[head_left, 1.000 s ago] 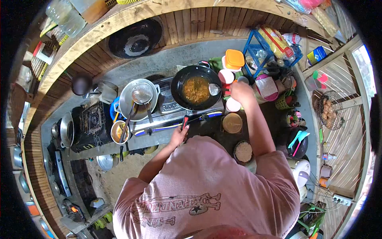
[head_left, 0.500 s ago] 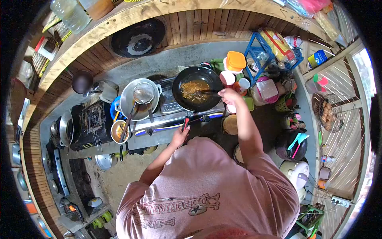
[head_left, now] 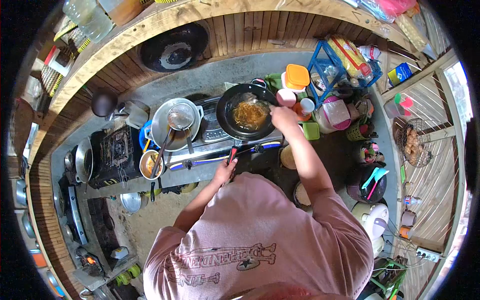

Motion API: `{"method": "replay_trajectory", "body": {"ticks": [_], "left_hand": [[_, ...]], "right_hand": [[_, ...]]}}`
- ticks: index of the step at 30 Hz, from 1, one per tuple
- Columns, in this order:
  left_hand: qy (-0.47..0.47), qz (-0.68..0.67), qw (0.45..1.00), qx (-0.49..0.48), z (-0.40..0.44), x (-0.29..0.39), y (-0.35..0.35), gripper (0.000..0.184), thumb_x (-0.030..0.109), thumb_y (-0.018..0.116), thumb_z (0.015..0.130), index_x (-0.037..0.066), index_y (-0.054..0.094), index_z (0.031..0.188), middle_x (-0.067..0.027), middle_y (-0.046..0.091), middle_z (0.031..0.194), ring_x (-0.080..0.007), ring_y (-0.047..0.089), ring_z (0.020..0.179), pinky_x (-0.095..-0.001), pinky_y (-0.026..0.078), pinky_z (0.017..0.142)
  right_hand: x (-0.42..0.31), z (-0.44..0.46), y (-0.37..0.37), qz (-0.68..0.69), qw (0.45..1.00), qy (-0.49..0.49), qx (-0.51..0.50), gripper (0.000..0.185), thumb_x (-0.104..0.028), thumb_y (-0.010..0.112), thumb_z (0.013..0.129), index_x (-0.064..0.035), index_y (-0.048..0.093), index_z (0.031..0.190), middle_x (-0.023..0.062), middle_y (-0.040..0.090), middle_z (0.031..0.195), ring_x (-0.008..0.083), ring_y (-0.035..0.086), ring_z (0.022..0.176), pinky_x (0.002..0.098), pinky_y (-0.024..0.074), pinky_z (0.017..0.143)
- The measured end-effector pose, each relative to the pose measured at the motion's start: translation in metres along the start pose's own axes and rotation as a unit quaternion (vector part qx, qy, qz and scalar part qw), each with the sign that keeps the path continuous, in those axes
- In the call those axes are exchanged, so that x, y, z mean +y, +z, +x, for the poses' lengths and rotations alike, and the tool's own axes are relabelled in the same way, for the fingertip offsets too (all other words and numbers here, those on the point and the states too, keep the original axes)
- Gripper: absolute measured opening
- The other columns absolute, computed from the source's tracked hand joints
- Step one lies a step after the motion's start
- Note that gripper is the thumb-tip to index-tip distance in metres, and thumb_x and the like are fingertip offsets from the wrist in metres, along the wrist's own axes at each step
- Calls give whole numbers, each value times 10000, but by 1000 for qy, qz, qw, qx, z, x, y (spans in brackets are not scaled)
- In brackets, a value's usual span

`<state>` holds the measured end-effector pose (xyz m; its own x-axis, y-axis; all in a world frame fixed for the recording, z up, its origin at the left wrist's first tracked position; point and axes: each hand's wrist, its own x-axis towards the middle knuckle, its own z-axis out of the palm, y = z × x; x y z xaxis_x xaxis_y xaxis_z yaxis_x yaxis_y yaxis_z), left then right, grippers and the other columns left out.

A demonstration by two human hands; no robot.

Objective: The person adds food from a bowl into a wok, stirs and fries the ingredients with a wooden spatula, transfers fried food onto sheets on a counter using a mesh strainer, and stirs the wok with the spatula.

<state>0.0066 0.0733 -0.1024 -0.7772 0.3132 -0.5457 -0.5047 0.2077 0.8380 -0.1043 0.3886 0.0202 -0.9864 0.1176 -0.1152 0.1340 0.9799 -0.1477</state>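
Note:
A black frying pan (head_left: 227, 127) sits on the right side of the gas stove (head_left: 212, 131). Shredded golden-brown food (head_left: 249, 116) lies in oil inside it. My left hand (head_left: 224, 172) is closed around the pan's red and black handle (head_left: 233, 154). Over the pan's right rim, my right hand (head_left: 284, 120) grips a cooking spatula, whose handle is mostly covered by the fingers. The spatula's head is blurred among the food near the pan's upper right part.
Left of the pan stands a large aluminium pot (head_left: 159, 134) with a strainer (head_left: 180, 117) across it. A bowl (head_left: 150, 165) with utensils is beside it. Plastic containers (head_left: 297, 76) and a blue rack (head_left: 320, 72) stand at the right back. A wok (head_left: 175, 47) hangs on the wall.
My right hand has shifted slightly left and down over the pan's rim. The spatula has moved up within the pan, and the food has gathered toward the centre right. My left hand stays on the handle.

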Motion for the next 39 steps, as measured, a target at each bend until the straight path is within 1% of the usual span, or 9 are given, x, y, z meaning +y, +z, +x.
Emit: {"method": "replay_trajectory", "body": {"ticks": [8, 9, 15, 21, 23, 28, 30, 34, 39], "left_hand": [[17, 25, 1000, 0, -2, 8, -1, 325, 410, 633, 997, 134, 517, 871, 54, 484, 615, -69, 432, 463, -266, 341, 416], [17, 24, 1000, 1, -2, 7, -1, 325, 410, 633, 997, 134, 517, 871, 54, 484, 615, -69, 432, 463, -266, 341, 416], [30, 20, 999, -7, 5, -2, -7, 340, 417, 636, 994, 120, 530, 866, 47, 504, 626, -73, 445, 473, -278, 357, 424], [23, -20, 999, -11, 11, -11, -8, 366, 459, 638, 985, 134, 515, 868, 62, 467, 619, -64, 406, 474, -262, 312, 428], [27, 12, 999, -15, 10, -8, -11, 374, 459, 652, 974, 115, 526, 899, 41, 504, 624, -73, 456, 476, -277, 368, 429], [28, 14, 999, -15, 10, -7, -10, 361, 441, 649, 979, 124, 511, 878, 37, 494, 608, -79, 452, 473, -275, 368, 435], [26, 16, 999, -8, 9, -3, -10, 356, 433, 645, 983, 126, 507, 867, 36, 490, 603, -81, 448, 470, -275, 366, 436], [37, 23, 999, -4, 4, -1, -8, 353, 422, 633, 992, 126, 510, 844, 35, 489, 604, -82, 445, 470, -277, 359, 431], [25, 15, 999, -14, 14, -15, -10, 350, 422, 622, 1000, 112, 509, 881, 31, 488, 596, -81, 444, 468, -270, 344, 423]], "right_hand": [[-3, -70, -28, 44, 992, -115, 34, 332, -171, 612, 909, -249, 721, 1213, 138, 726, 1036, 335, 703, 907, 464, 568, 789], [1, -82, -35, 64, 990, -110, 61, 331, -124, 611, 871, -236, 749, 1150, 117, 702, 917, 317, 697, 882, 439, 562, 751], [26, -122, -75, 37, 993, -92, 71, 321, -115, 622, 854, -219, 756, 1127, 130, 709, 934, 297, 693, 876, 437, 557, 750], [34, -96, -47, 37, 995, -53, 74, 289, -137, 598, 894, -201, 745, 1134, 145, 717, 885, 324, 710, 795, 467, 559, 701], [27, -75, -43, 33, 994, -44, 94, 284, -156, 586, 909, -195, 738, 1145, 150, 720, 874, 336, 712, 787, 483, 559, 695], [33, -30, -28, 7, 991, -20, 135, 286, -210, 549, 944, -185, 724, 1169, 164, 732, 877, 361, 719, 808, 513, 564, 704], [34, -28, -35, -9, 1000, 17, 24, 272, -224, 538, 950, -174, 729, 1137, 162, 739, 912, 359, 725, 838, 507, 571, 726], [37, -23, -26, 47, 997, -1, 63, 247, -240, 540, 942, -177, 736, 1078, 164, 737, 914, 353, 728, 862, 509, 573, 733], [1, 3, -13, 20, 997, -36, 61, 274, -191, 518, 955, -188, 723, 1137, 133, 733, 910, 334, 722, 856, 491, 567, 703]]}}
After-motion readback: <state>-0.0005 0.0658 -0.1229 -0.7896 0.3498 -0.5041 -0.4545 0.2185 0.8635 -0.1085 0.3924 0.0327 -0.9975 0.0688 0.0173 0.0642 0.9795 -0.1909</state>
